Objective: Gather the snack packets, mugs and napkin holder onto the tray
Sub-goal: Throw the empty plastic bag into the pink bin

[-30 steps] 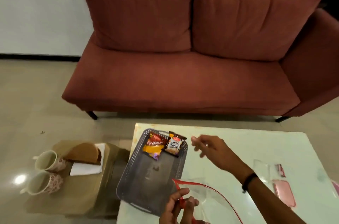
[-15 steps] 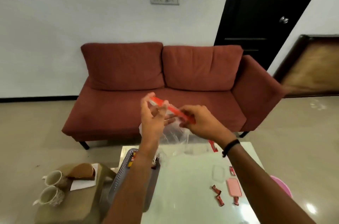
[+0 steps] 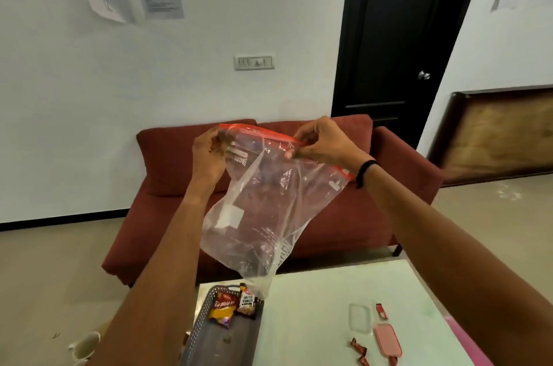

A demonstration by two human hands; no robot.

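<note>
I hold a clear zip bag (image 3: 263, 204) with a red seal strip up in front of me. My left hand (image 3: 208, 153) pinches its left top corner and my right hand (image 3: 324, 142) pinches the seal at the right. The bag hangs empty above the table. Below it the grey slotted tray (image 3: 209, 344) lies on the white table's left part, with two snack packets in its far end: a red and yellow one (image 3: 223, 307) and a salted peanuts one (image 3: 247, 302). A mug (image 3: 85, 346) shows at the lower left, partly hidden by my left arm.
The white table (image 3: 314, 305) also carries a clear lid (image 3: 359, 316), a pink case (image 3: 387, 341) and small red wrapped sweets (image 3: 359, 350). A red sofa (image 3: 167, 216) stands behind, a black door (image 3: 395, 36) at the back right.
My view has tilted up from the table. Both hands have lifted the bag from the table to chest height and spread apart along its red seal.
</note>
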